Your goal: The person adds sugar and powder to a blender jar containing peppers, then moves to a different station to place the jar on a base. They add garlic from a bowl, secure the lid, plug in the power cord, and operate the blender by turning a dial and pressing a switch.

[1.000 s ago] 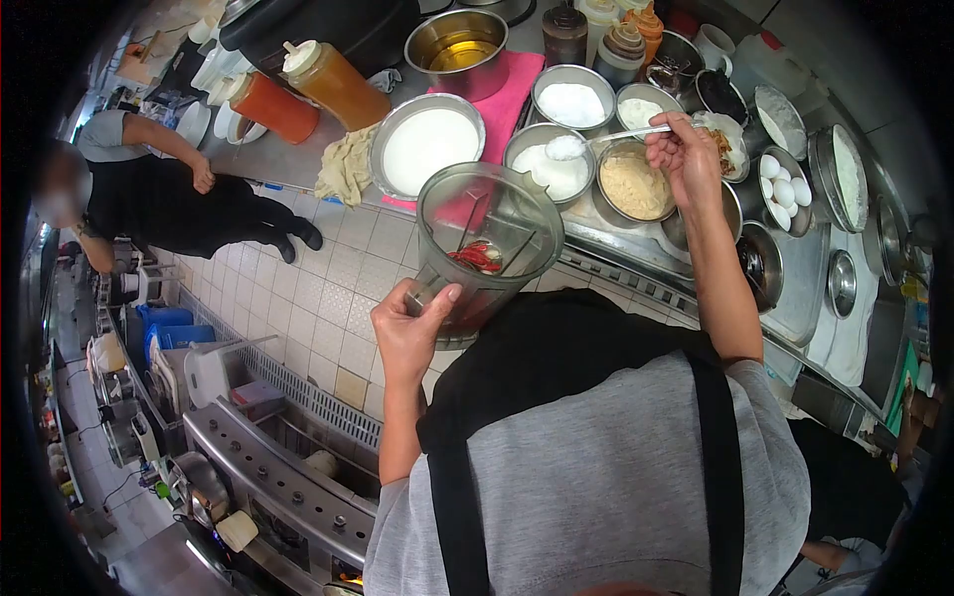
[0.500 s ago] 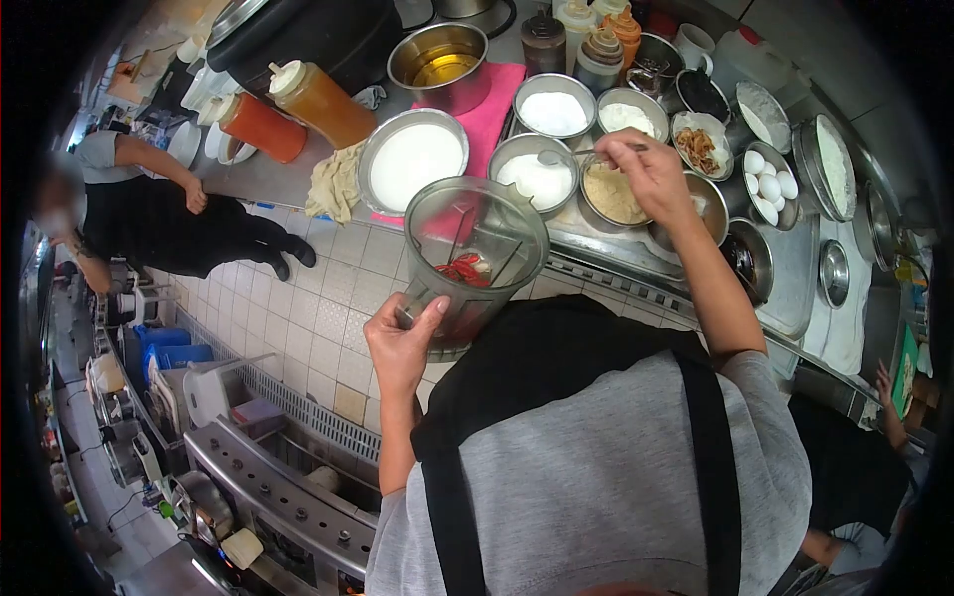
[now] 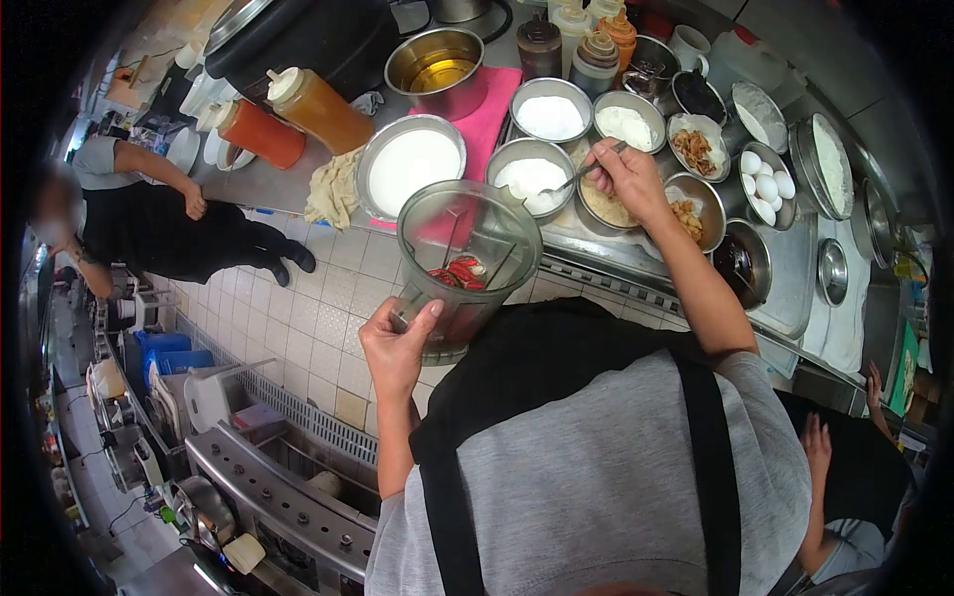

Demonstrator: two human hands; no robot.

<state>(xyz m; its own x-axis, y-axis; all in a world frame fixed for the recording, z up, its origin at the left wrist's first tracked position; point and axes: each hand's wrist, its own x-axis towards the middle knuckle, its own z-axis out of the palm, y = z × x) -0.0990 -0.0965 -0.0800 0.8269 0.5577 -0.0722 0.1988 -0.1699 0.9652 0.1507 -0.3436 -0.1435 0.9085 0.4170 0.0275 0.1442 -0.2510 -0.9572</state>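
Note:
My left hand [image 3: 395, 343] is closed round the handle of a clear blender jug [image 3: 467, 223]. Sliced red chillies [image 3: 458, 272] and a pale piece lie inside it. My right hand [image 3: 628, 182] grips a metal spoon [image 3: 571, 181], its bowl dipping at the white powder in a steel bowl [image 3: 533, 175]. Under my right hand is a bowl of tan powder [image 3: 603, 206], partly hidden by the hand. Beside my right wrist sits a bowl with light brown pieces [image 3: 688, 215]. A large bowl of white liquid [image 3: 410, 167] stands just beyond the jug.
A pot of yellow oil [image 3: 437, 72], sauce bottles [image 3: 320, 106], a cloth [image 3: 335, 189] and a bowl of eggs [image 3: 767, 187] are on the counter. One person [image 3: 149, 204] stands at the left; another person's hand [image 3: 817, 444] shows at lower right. A metal cooking unit [image 3: 268, 487] is at lower left.
My right hand has shifted slightly left and the spoon now tilts down toward the white powder. The blender jug moved slightly left. The person at lower right has brought a hand into view.

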